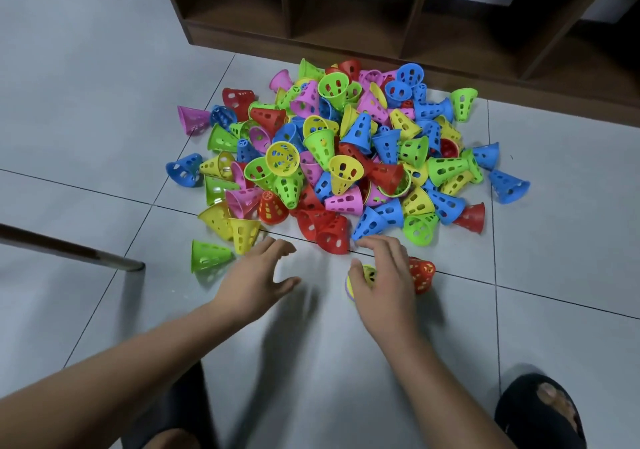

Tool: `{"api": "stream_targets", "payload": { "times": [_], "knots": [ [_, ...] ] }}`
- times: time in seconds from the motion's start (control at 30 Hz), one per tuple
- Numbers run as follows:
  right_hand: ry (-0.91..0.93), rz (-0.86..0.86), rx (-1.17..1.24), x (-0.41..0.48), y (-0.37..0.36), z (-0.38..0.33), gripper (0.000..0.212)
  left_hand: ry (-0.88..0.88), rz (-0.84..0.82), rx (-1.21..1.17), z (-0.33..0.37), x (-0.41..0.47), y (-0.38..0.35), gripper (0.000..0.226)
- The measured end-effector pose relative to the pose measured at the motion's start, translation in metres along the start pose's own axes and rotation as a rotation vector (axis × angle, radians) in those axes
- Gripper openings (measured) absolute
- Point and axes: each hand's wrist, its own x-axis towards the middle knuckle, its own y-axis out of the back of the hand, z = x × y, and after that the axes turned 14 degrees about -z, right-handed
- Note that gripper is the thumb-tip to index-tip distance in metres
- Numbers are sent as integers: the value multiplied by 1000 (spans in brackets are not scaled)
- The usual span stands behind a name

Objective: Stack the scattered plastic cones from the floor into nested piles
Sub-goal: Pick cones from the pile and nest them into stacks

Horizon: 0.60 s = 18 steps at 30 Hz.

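Heap of perforated plastic cones (346, 158), red, blue, green, yellow and pink, tumbled on the tiled floor (104, 102) just in front of a dark wooden shelf unit (346, 33). Most tipped on their sides, a few with mouths up, and strays lying apart at the edges.

Left hand (256, 275) low over bare tile at the near edge of the heap, fingers spread wide and holding nothing. A lone green cone (207, 256) on its side just beside it.

Right hand (388, 282) curled down over a small nested pile (369, 274), a yellow cone with a pink-purple rim showing beneath, thumb and fingers apparently closed round it. A red cone (422, 274) touching or just beside the same hand; which of the two cannot be told through the motion blur.

Handling, by judgement: thin-walled and very light, stiff enough to keep shape yet likely to flex at the rim, smooth and so prone to skid on tile or roll in an arc. Not fragile. Best hold probably a pinch across the narrow closed end or a light wrap round the mid-wall, leaving the wide mouth free to drop over the next cone. Squeezing the rim best avoided, since nested walls may jam.
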Motion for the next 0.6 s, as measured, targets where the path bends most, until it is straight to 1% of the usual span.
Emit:
{"api": "stream_targets", "payload": {
  "times": [0.07, 0.17, 0.23, 0.3, 0.4, 0.47, 0.5, 0.6],
  "knots": [
    [45, -83, -58, 13, -14, -7, 29, 75, 30, 19, -22, -6, 7, 53],
    [89, -153, -144, 38, -37, -16, 30, 146, 97, 109, -53, -14, 20, 55],
    [58, -210, -201, 57, -53, -21, 38, 201, 133, 204, -68, -21, 28, 58],
    [-16, -284, -257, 75, -65, -24, 53, 274, 147, 273, -80, -27, 36, 65],
    [-73, -364, -370, 96, -79, -24, 66, 353, 106, 322, -96, -33, 41, 78],
    [-92, -405, -448, 102, -87, -22, 65, 386, 64, 336, -106, -35, 40, 81],
    [-93, -414, -483, 103, -90, -22, 61, 401, 43, 344, -110, -36, 38, 80],
    [-53, -411, -536, 96, -98, -23, 41, 427, 0, 359, -118, -40, 32, 73]
  ]
}}
